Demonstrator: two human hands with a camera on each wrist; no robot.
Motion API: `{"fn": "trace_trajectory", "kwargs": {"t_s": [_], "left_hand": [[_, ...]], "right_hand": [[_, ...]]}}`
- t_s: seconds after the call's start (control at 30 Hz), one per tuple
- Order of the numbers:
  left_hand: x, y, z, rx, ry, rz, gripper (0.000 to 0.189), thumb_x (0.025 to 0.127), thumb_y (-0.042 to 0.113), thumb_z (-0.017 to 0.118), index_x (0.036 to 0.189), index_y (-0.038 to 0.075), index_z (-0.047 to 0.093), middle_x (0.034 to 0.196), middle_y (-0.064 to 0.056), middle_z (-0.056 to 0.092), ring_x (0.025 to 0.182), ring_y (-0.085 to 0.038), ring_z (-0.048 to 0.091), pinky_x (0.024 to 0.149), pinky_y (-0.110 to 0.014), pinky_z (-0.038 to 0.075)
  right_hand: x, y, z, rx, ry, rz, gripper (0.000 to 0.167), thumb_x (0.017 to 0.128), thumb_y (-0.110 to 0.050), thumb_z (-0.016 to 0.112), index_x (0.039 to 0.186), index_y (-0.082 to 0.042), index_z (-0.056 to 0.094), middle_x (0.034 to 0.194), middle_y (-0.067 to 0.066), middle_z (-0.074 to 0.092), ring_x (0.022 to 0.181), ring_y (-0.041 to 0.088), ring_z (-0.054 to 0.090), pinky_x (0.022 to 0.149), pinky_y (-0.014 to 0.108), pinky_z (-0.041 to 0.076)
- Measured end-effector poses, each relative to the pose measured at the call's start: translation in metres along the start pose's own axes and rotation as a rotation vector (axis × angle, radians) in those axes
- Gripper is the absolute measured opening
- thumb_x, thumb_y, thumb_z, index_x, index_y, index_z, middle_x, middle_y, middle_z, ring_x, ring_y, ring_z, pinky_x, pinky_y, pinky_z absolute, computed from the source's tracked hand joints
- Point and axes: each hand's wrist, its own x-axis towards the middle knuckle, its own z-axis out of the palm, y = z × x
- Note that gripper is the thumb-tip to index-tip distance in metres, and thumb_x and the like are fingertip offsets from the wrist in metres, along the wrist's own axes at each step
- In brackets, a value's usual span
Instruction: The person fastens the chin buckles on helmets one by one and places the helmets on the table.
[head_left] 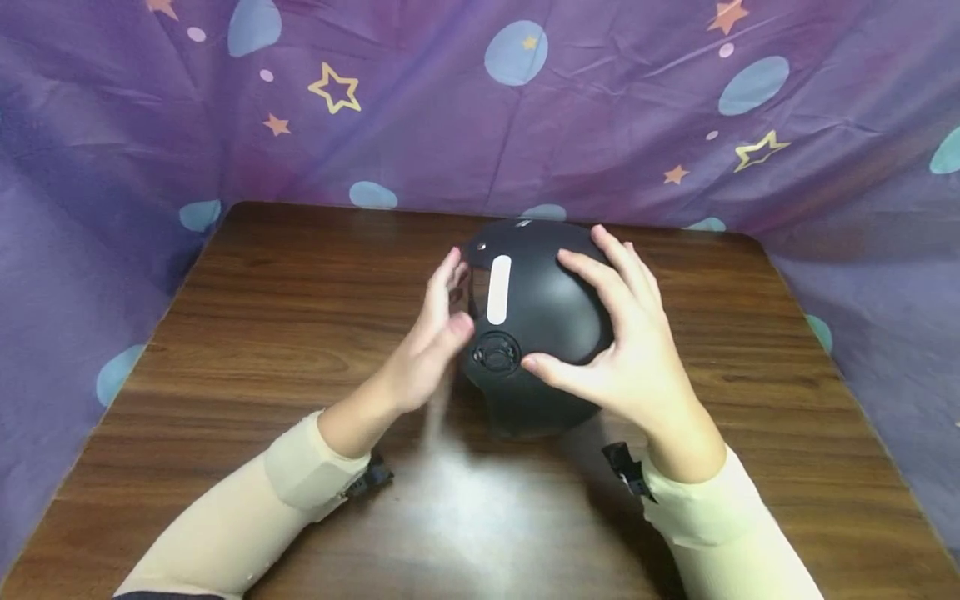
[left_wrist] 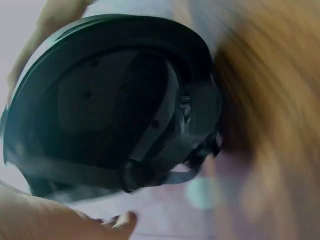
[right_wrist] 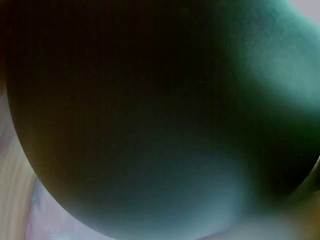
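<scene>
Between both hands (head_left: 423, 358) (head_left: 637, 346) is a black helmet (head_left: 543, 312), left-hand contact unclear.

You are working in what is looking like a small curtained-off recording corner. Purple cloth (head_left: 442, 125) is hanging right behind the table (head_left: 300, 317), showing orange stars (head_left: 726, 16), yellow star outlines and blue ovals (head_left: 517, 52), and more purple fabric is closing in both sides. A strong light is leaving a white glare (head_left: 465, 508) on the dark wood-grain top, and you are wearing wrist cameras (head_left: 630, 472). The cloth is hiding what kind of building is lying beyond.
</scene>
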Motion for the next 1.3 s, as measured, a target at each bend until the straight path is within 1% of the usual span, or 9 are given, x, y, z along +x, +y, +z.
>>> {"fn": "trace_trajectory", "kwargs": {"t_s": [0.07, 0.17, 0.23, 0.3, 0.4, 0.53, 0.8, 1.03, 1.3], "left_hand": [[0.007, -0.009, -0.005, -0.212, -0.039, -0.125, 0.103, 0.101, 0.078, 0.026, 0.171, 0.009, -0.004, 0.176, -0.023, 0.005, 0.16, -0.045, 0.009, 0.124, -0.069, 0.014], [0.019, -0.029, -0.017, -0.478, -0.123, -0.355, 0.083, 0.106, 0.056, 0.017, 0.172, 0.009, -0.002, 0.176, -0.026, 0.004, 0.157, -0.053, 0.013, 0.123, -0.07, 0.017], [0.024, -0.045, -0.026, -0.545, -0.187, -0.481, 0.077, 0.106, 0.04, 0.026, 0.171, 0.007, 0.002, 0.175, -0.027, 0.007, 0.155, -0.054, 0.021, 0.124, -0.066, 0.022], [0.026, -0.059, -0.033, -0.502, -0.267, -0.526, 0.076, 0.104, 0.023, 0.037, 0.171, 0.004, 0.006, 0.173, -0.029, 0.014, 0.152, -0.053, 0.031, 0.123, -0.061, 0.029], [0.025, -0.069, -0.037, -0.336, -0.341, -0.465, 0.083, 0.099, 0.002, 0.054, 0.169, 0.002, 0.011, 0.17, -0.03, 0.023, 0.148, -0.049, 0.04, 0.12, -0.054, 0.038], [0.023, -0.069, -0.036, -0.21, -0.378, -0.361, 0.101, 0.092, 0.001, 0.074, 0.169, 0.003, 0.01, 0.169, -0.027, 0.028, 0.15, -0.044, 0.04, 0.118, -0.052, 0.041], [0.025, -0.073, -0.02, -0.216, -0.377, -0.357, 0.12, 0.08, -0.003, 0.085, 0.171, 0.01, 0.007, 0.166, -0.022, 0.037, 0.15, -0.038, 0.043, 0.118, -0.046, 0.041], [0.023, -0.075, -0.016, -0.228, -0.332, -0.299, 0.133, 0.069, -0.013, 0.09, 0.171, 0.02, 0.01, 0.151, -0.021, 0.05, 0.134, -0.035, 0.057, 0.109, -0.045, 0.051], [0.024, -0.075, -0.017, -0.083, -0.282, -0.217, 0.148, 0.06, -0.007, 0.097, 0.173, 0.022, 0.006, 0.165, -0.021, 0.027, 0.147, -0.031, 0.039, 0.124, -0.044, 0.031]], "right_hand": [[-0.001, 0.001, -0.001, 0.01, 0.003, 0.021, 0.102, 0.055, -0.038, 0.102, 0.147, -0.015, 0.064, 0.167, 0.011, 0.042, 0.154, 0.039, 0.033, 0.127, 0.057, 0.02], [-0.001, 0.002, -0.002, 0.017, 0.0, 0.033, 0.102, 0.054, -0.038, 0.102, 0.146, -0.015, 0.065, 0.167, 0.01, 0.041, 0.154, 0.04, 0.033, 0.126, 0.057, 0.02], [-0.001, 0.003, -0.001, 0.026, -0.003, 0.042, 0.102, 0.054, -0.038, 0.101, 0.147, -0.015, 0.064, 0.168, 0.009, 0.041, 0.154, 0.038, 0.032, 0.126, 0.058, 0.021], [0.0, 0.005, 0.0, 0.038, -0.002, 0.054, 0.102, 0.055, -0.039, 0.101, 0.146, -0.016, 0.065, 0.168, 0.007, 0.042, 0.155, 0.036, 0.032, 0.124, 0.06, 0.022], [0.002, 0.009, 0.001, 0.062, 0.006, 0.07, 0.101, 0.054, -0.038, 0.101, 0.146, -0.016, 0.065, 0.167, 0.005, 0.043, 0.155, 0.033, 0.033, 0.122, 0.06, 0.027], [0.005, 0.016, 0.004, 0.12, 0.027, 0.073, 0.102, 0.053, -0.033, 0.1, 0.145, -0.01, 0.065, 0.165, 0.008, 0.044, 0.153, 0.03, 0.038, 0.118, 0.054, 0.033], [-0.003, 0.029, 0.005, 0.241, 0.043, 0.08, 0.103, 0.054, -0.022, 0.099, 0.148, -0.004, 0.061, 0.166, 0.011, 0.043, 0.153, 0.03, 0.038, 0.12, 0.035, 0.033], [-0.006, 0.047, 0.017, 0.429, 0.049, 0.094, 0.099, 0.058, -0.011, 0.097, 0.149, -0.001, 0.058, 0.166, 0.01, 0.042, 0.153, 0.034, 0.035, 0.123, 0.038, 0.029], [-0.005, 0.06, 0.03, 0.527, 0.071, 0.081, 0.098, 0.06, -0.015, 0.094, 0.148, 0.004, 0.056, 0.164, 0.015, 0.042, 0.151, 0.038, 0.035, 0.124, 0.038, 0.026]]}}
